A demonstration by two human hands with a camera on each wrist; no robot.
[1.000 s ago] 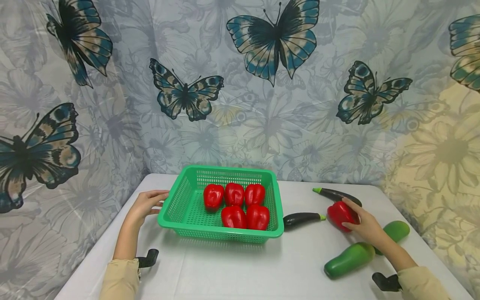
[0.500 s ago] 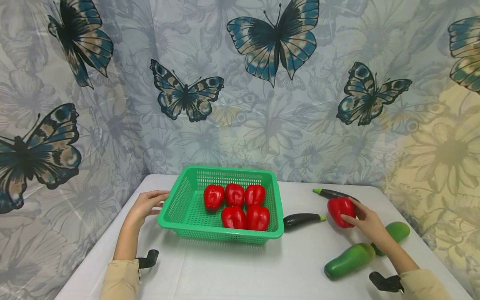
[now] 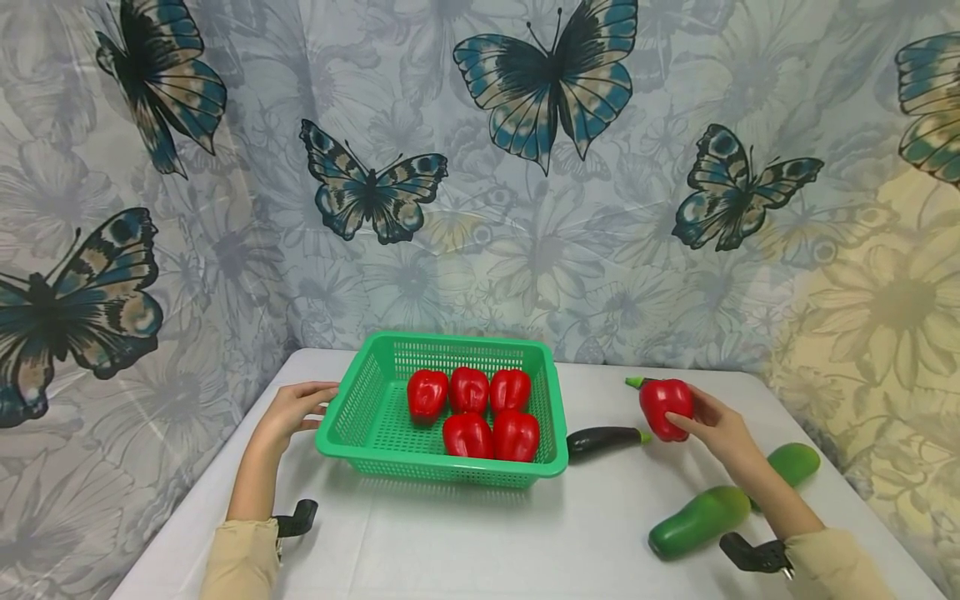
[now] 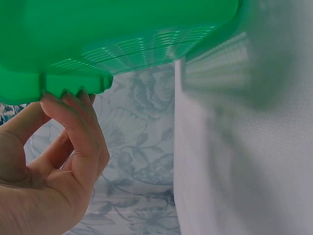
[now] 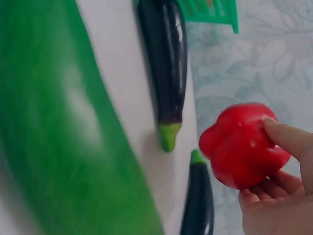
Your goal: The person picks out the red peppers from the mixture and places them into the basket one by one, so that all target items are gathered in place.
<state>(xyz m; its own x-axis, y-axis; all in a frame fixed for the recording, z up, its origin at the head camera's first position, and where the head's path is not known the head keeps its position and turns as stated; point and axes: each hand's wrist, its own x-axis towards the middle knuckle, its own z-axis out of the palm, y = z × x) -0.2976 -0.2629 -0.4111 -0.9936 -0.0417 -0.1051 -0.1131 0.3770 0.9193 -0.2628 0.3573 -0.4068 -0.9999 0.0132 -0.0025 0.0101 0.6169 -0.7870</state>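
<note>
In the head view my right hand (image 3: 723, 425) holds a red bell pepper (image 3: 666, 408), thumb on its near side. The right wrist view shows the thumb on one side of the red bell pepper (image 5: 244, 144) and fingers on the other. The pepper overlaps the far eggplant (image 3: 637, 382), whose green stem end shows. My left hand (image 3: 296, 408) is at the left side of a green plastic basket (image 3: 442, 471), and in the left wrist view its bent fingertips touch the rim (image 4: 73, 84). Several red bell peppers (image 3: 468, 390) sit inside the basket, toward its right.
A dark eggplant (image 3: 603, 439) lies against the basket's right side. Two green oblong fruits or vegetables lie at the front right: a nearer one (image 3: 697, 521) and a farther one (image 3: 795, 462) partly behind my right forearm. A butterfly-print cloth (image 3: 525, 275) hangs behind the white table (image 3: 450, 542).
My right hand has lifted the red bell pepper off the table and carried it up and a little left. My left hand and the basket have stayed put.
</note>
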